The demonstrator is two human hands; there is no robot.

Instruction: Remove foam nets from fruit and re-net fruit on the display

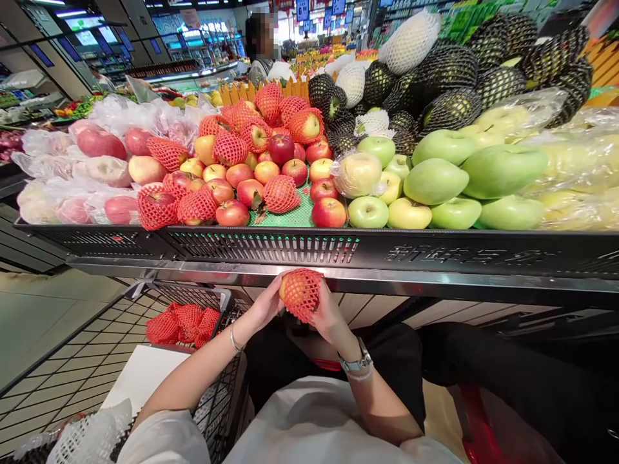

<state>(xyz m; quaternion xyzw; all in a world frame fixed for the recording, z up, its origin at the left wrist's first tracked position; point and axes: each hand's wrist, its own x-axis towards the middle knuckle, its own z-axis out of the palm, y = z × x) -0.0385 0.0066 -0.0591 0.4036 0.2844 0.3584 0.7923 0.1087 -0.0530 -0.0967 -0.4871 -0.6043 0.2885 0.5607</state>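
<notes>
An apple [300, 294] in a red foam net is held between my two hands, just in front of the metal edge of the fruit stand. My left hand [269, 300] closes on its left side, where some yellow-red skin shows bare of the net. On the other side my right hand [331, 312] grips the netted part. Some fingertips are hidden behind the fruit. Loose red apples [233, 213] lie on the stand ahead, several of them in the same red nets.
Green apples [368, 212] and black-netted fruit [449, 67] fill the stand's right side; bagged apples [101, 143] lie left. At my left stands a shopping cart [91, 335] holding red-netted fruit [181, 323] and a white board [145, 374]. A person [258, 45] is beyond the stand.
</notes>
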